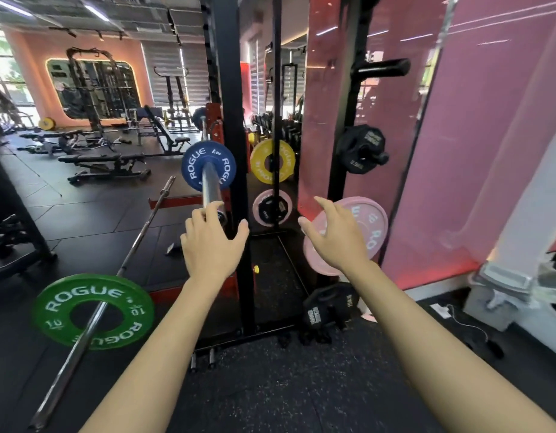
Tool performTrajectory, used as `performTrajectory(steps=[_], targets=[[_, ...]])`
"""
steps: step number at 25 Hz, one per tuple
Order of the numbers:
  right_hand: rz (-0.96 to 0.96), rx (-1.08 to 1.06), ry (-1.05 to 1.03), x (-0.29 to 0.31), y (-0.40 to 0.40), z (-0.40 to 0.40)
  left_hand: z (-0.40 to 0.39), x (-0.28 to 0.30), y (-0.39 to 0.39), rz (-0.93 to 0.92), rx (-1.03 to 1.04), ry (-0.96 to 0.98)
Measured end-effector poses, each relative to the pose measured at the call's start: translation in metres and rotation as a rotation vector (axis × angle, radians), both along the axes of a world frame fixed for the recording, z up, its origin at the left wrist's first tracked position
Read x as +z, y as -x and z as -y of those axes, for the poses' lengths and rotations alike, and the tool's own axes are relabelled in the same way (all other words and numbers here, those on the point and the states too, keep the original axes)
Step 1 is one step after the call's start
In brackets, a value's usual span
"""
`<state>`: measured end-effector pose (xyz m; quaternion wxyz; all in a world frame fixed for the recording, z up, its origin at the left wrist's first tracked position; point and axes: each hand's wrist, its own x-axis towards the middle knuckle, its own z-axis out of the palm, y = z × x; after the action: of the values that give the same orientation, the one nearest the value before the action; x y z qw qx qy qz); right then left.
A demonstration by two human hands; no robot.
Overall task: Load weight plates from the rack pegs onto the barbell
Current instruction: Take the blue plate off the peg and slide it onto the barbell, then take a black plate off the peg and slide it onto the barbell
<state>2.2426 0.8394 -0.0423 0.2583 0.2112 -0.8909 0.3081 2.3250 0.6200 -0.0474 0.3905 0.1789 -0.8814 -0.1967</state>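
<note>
Gym floor: two barbells (211,179), one pink plate (362,223) (rack-side), both hands (212,245) spread.

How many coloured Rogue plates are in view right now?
4: a green plate on the floor barbell, a blue plate on the racked barbell, a yellow plate on a rack peg, and a pink plate behind the right hand. Others may be hidden.

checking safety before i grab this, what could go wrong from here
1. The right hand is open in front of the pink plate, not gripping; a one-handed pull off the peg could let it slip.
2. A black plate lies on the floor just below; a dropped plate could strike it.
3. The barbell end sits by the left hand; carrying across, the plate may knock it.
</note>
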Motion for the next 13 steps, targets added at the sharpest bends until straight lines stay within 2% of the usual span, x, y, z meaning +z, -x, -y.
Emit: performTrajectory(steps=[9,13], targets=[[0.014,-0.293,0.004,-0.015,-0.038,-0.201,-0.194,-0.022,0.031,0.092,-0.306,0.041],[0.031,-0.458,0.053,-0.019,-0.057,-0.297,-0.284,-0.019,0.042,0.069,-0.481,0.026]])
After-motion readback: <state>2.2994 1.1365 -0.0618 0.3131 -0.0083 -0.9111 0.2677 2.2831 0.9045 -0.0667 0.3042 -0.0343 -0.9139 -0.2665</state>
